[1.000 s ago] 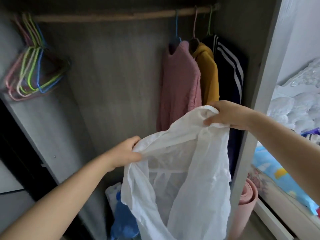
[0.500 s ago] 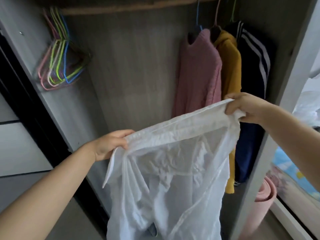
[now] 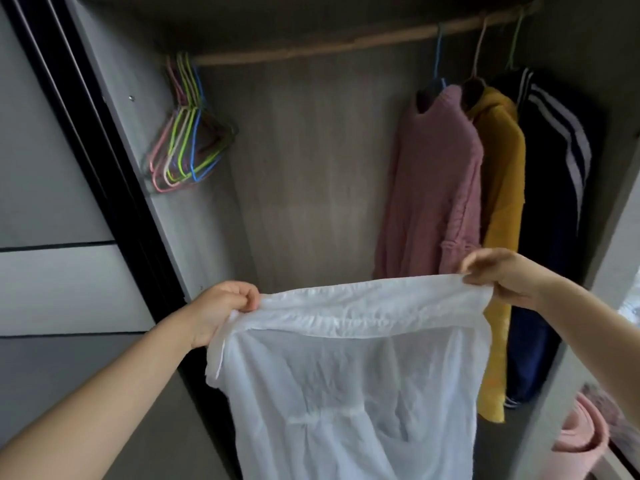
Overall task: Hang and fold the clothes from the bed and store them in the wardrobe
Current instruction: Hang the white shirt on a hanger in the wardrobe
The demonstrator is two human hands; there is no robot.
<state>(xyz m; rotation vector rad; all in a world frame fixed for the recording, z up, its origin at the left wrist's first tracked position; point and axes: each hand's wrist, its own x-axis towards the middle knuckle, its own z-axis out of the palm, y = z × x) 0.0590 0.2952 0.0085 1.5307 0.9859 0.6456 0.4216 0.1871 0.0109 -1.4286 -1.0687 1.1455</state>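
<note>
A thin white shirt [image 3: 353, 382] hangs stretched between my two hands in front of the open wardrobe [image 3: 311, 174]. My left hand [image 3: 221, 311] grips its top edge at the left end. My right hand [image 3: 498, 275] pinches the same edge at the right end. The cloth's upper edge is pulled almost level, and the rest falls out of the bottom of the frame. A wooden rail [image 3: 346, 43] runs across the wardrobe's top. Several empty coloured hangers [image 3: 187, 143] hang bunched at its left end.
On the rail's right end hang a pink sweater [image 3: 433, 188], a mustard garment [image 3: 502, 209] and a navy jacket with white stripes [image 3: 554, 188]. A rolled pink mat [image 3: 581, 434] stands at the lower right. A black-framed sliding door [image 3: 69, 202] is on the left.
My hands have moved apart and levelled out, pulling the white shirt's top edge taut and flat. The view has swung left and up, showing more of the rail and the hangers.
</note>
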